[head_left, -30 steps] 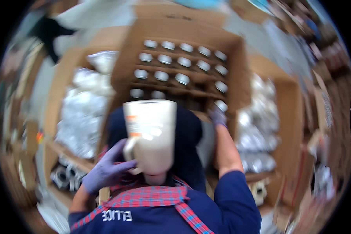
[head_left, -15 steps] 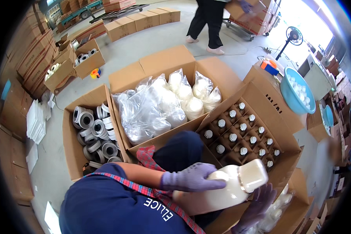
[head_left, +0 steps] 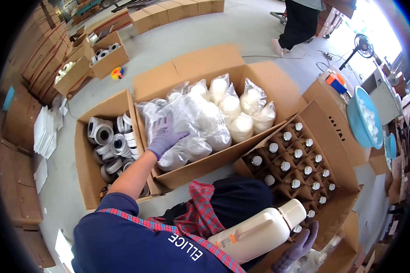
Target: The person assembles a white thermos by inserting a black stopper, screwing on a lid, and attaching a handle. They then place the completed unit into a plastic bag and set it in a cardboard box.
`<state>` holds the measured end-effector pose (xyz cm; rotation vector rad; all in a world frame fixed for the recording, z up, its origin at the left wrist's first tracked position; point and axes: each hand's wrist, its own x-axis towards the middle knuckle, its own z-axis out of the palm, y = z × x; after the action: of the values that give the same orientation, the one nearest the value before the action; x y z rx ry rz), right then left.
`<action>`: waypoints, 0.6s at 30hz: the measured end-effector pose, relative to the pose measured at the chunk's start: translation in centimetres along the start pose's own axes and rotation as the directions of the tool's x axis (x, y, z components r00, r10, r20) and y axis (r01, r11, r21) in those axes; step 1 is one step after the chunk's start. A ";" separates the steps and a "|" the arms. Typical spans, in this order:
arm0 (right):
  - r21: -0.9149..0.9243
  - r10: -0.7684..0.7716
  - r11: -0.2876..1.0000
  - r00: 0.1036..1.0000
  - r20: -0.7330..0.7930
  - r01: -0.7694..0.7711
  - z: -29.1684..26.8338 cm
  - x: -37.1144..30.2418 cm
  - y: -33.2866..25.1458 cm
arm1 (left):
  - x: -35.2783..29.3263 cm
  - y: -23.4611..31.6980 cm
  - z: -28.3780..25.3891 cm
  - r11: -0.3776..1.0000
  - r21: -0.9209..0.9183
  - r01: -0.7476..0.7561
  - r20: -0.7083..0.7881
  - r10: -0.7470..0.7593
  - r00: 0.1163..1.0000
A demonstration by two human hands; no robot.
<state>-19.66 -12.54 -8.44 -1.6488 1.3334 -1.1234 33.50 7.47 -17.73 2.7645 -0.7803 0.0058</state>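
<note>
One cream flask (head_left: 264, 237), a tall jug sort of thing, lies tilted across the person's lap, its base tucked toward the red checked apron (head_left: 200, 200) and its lid (head_left: 294, 214) pointing away to the person's right, at the box of capped bottles (head_left: 339, 182). From where I stand, the right hand (head_left: 300, 249) is plainly the nearer one: it sits just beside the lid end, on the flask's right, its gloved fingers loosely parted and seemingly clasping nothing, though I can't tell whether any of them touch the flask. The left hand (head_left: 166, 135) is well apart, out beyond the flask and to its left, its fingers splayed over the clear bags (head_left: 198, 113) in the wide carton (head_left: 205, 164); whether they pinch any plastic I can't make out. So the flask lies behind those left fingers and to their right, its long axis running slantwise. It looks smooth and glossy, with a thick handle (head_left: 255, 227) turned upward, an orange mark (head_left: 233, 238) near the base, and a shiny ring below the lid. The bags, by contrast, are crinkled and limp around whitish rounded pieces.
</note>
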 end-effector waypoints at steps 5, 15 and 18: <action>-0.024 -0.200 0.979 0.979 0.035 0.201 1.3 0.9 -5.1 | 9.3 13.3 3.7 0.970 -0.233 -0.069 0.383 0.157 0.910; 0.181 -0.165 0.974 0.975 0.147 0.138 0.8 2.2 -8.6 | -3.3 24.8 -8.1 0.096 -0.712 -0.695 -0.476 0.662 0.579; 0.396 -0.214 0.917 0.884 0.415 0.036 6.5 5.5 -13.1 | -8.6 26.9 -11.0 -0.111 -0.703 -0.702 -0.486 0.795 0.362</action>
<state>-8.53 -15.20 2.26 -1.5903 0.6668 -0.9200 13.11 -7.33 -0.98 0.9915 -1.7186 -0.2379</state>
